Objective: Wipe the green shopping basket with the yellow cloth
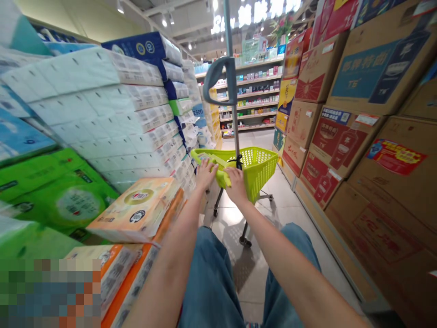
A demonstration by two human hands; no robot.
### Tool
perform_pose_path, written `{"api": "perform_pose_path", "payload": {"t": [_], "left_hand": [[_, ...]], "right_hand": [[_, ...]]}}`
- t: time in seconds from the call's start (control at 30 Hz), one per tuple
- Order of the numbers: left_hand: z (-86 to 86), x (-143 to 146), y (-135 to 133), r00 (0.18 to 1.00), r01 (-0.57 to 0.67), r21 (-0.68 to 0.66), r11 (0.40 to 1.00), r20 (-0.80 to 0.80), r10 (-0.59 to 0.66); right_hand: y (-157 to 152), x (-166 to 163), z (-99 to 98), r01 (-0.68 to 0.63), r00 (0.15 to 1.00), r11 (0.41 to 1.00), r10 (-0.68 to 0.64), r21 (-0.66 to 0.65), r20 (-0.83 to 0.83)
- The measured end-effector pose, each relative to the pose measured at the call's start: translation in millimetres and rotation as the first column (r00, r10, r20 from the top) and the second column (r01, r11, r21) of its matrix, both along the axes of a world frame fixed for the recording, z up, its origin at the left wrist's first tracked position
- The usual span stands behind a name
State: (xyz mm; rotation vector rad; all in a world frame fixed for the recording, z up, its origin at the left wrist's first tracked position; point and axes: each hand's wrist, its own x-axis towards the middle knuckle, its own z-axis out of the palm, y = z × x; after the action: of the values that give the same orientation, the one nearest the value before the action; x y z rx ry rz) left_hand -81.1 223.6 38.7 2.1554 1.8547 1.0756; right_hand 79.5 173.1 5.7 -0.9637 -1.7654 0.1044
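Note:
A lime-green shopping cart (260, 171) with a perforated basket stands on wheeled metal legs in front of me. My left hand (205, 175) rests over the left part of its green handle, fingers curled onto it. Close beside it, my right hand (235, 184) is wrapped round the handle's right end. A tall metal pole (236, 132) rises at the cart's near side, with a grey loop-shaped grip (232, 82) on it. Something black is tied around the pole's base by my right hand. The undersides of both hands are hidden.
Stacked white tissue packs (102, 114) line the left side, with an orange tissue pack (138, 202) nearer me. Cardboard cartons (348, 136) are piled along the right. Shelves of small goods (251, 100) stand at the far end of the tiled aisle (283, 205).

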Motion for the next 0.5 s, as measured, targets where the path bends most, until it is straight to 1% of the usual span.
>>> {"api": "perform_pose_path", "payload": {"t": [0.07,0.1,0.17,0.2,0.3,0.37,0.43,0.5], "left_hand": [[3.5,-12,4,0.999,-0.024,-0.039,0.999,0.027,0.025],[5.2,-17,4,0.999,-0.029,-0.054,0.998,0.042,0.031],[7.6,-29,4,0.997,-0.022,-0.077,0.997,0.075,0.028],[8.3,-35,2,0.995,-0.014,-0.084,0.996,0.094,0.022],[8.4,-50,-10,0.987,0.005,-0.091,0.996,0.160,0.010],[7.7,-60,-23,0.979,0.012,-0.086,0.996,0.203,0.005],[7.0,-70,-35,0.970,0.023,-0.084,0.996,0.241,-0.002],[6.8,-78,-46,0.962,0.038,-0.086,0.996,0.273,-0.013]], "right_hand": [[-7,-1,-8.6,-0.090,0.992,0.996,0.088,0.015,0.093],[-10,4,-15.3,-0.130,0.981,0.991,0.126,0.017,0.147],[-12,24,-32.7,-0.149,0.966,0.989,0.145,0.003,0.214],[-11,39,-42.5,-0.123,0.969,0.992,0.122,-0.010,0.217],[-3,91,-70.0,0.030,0.992,0.998,-0.022,-0.058,0.125],[-2,123,-81.3,0.076,0.994,0.995,-0.071,-0.069,0.080],[-9,145,-84.1,0.093,0.995,0.994,-0.091,-0.058,0.039],[-23,157,-78.8,0.111,0.994,0.993,-0.111,-0.027,-0.017]]}}
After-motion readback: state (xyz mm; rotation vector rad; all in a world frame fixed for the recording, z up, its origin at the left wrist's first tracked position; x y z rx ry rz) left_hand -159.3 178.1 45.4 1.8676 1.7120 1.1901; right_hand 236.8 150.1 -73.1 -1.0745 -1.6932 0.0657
